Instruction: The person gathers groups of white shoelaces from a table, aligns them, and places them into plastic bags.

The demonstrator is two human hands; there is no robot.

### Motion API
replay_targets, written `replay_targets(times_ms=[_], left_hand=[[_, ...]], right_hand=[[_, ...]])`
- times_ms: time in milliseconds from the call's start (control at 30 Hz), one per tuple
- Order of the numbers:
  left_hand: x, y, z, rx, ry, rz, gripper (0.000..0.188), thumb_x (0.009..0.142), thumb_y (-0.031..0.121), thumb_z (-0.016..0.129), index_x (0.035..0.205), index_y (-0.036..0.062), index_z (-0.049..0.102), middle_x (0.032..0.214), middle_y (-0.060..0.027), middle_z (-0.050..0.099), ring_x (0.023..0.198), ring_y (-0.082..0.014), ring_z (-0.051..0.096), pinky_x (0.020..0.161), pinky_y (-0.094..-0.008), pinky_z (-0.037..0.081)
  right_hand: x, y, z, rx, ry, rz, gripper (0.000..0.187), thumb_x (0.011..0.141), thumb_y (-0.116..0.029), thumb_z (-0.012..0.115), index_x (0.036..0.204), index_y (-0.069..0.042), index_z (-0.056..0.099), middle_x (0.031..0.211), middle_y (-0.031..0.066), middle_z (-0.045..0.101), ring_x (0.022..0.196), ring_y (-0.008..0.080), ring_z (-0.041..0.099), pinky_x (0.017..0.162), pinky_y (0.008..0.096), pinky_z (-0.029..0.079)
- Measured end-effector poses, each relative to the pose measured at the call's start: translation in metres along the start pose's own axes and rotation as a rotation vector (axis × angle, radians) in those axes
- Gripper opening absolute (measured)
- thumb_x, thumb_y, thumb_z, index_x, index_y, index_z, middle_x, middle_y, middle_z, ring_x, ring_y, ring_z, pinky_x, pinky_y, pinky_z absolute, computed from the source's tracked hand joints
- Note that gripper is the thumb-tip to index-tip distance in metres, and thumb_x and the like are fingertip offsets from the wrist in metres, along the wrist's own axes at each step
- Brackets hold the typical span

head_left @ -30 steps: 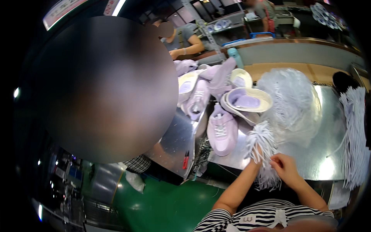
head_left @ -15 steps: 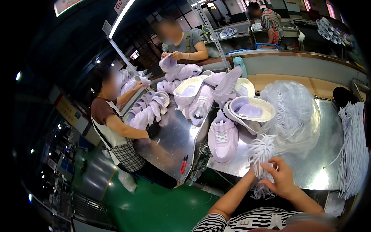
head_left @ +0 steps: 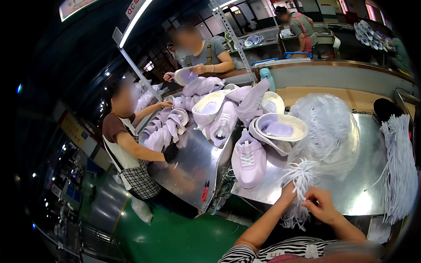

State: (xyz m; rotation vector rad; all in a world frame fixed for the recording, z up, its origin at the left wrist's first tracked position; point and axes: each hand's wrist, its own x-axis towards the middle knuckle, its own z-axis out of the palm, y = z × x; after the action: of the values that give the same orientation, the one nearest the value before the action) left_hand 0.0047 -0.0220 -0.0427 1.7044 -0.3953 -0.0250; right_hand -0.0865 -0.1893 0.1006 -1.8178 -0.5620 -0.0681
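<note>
A thick bundle of white shoelaces (head_left: 300, 177) stands in my left hand (head_left: 287, 193), which is wrapped round its middle; the lace ends fan out above and below. Much of that hand is hidden behind the laces. At the bundle's right side my right hand (head_left: 322, 205) is closed, thumb and forefinger together beside the strands; whether a lace is between them I cannot make out. Just beyond my hands lies a pale lilac sneaker (head_left: 249, 161), its white laces threaded. Behind it, a sneaker with its cream-edged opening (head_left: 280, 127) upward leans on others.
A clear plastic bag (head_left: 326, 127) of white laces lies on the metal table (head_left: 368, 162). More laces (head_left: 399, 171) hang at the right edge. Red-handled snips (head_left: 205, 191) rest on the left table. Two co-workers (head_left: 131, 127) (head_left: 206, 52) handle shoe pieces across from me.
My right hand has gone from spread fingers round the bundle to a closed pinch at its side. The lace tops have splayed wider. The far co-worker has turned a shoe piece and moved it left.
</note>
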Motion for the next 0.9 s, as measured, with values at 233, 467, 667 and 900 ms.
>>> replay_targets(times_ms=[233,467,667,900], left_hand=[[0.01,-0.022,-0.011,0.335,-0.017,0.116,0.038,0.085,0.023,0.055,0.117,0.0031,0.059,0.119,-0.0173,0.058,0.111,-0.034,0.053,0.098,-0.0377,0.04],[0.022,-0.037,0.004,0.116,-0.013,0.007,0.034,0.091,0.019,0.047,0.119,0.0018,0.057,0.117,-0.0143,0.059,0.112,-0.0255,0.052,0.098,-0.035,0.039],[0.01,-0.006,-0.001,0.117,0.031,-0.054,0.038,0.091,0.02,0.051,0.124,0.0018,0.053,0.119,-0.0149,0.057,0.113,-0.0259,0.052,0.098,-0.0356,0.039],[-0.004,0.001,0.006,0.681,0.238,0.318,0.04,0.085,0.017,0.053,0.122,0.002,0.051,0.115,-0.0178,0.057,0.107,-0.0326,0.053,0.093,-0.0393,0.041]], right_hand=[[-0.009,0.005,0.006,0.06,0.067,-0.031,0.012,0.079,-0.004,0.071,0.085,0.001,0.062,0.073,0.0061,0.059,0.058,0.012,0.058,0.053,0.0228,0.045],[-0.026,0.011,0.004,0.084,0.124,0.115,0.009,0.077,-0.006,0.072,0.08,0.001,0.067,0.061,0.0056,0.058,0.049,0.0096,0.049,0.047,0.0239,0.037],[-0.011,0.02,0.0,-0.217,0.298,-0.084,0.006,0.08,0.002,0.063,0.085,-0.001,0.063,0.068,0.0058,0.056,0.052,0.0116,0.047,0.047,0.0258,0.034],[0.008,0.009,-0.021,0.02,0.487,-0.023,0.005,0.087,0.0,0.058,0.086,0.001,0.062,0.068,0.0021,0.056,0.05,0.0065,0.045,0.046,0.0213,0.033]])
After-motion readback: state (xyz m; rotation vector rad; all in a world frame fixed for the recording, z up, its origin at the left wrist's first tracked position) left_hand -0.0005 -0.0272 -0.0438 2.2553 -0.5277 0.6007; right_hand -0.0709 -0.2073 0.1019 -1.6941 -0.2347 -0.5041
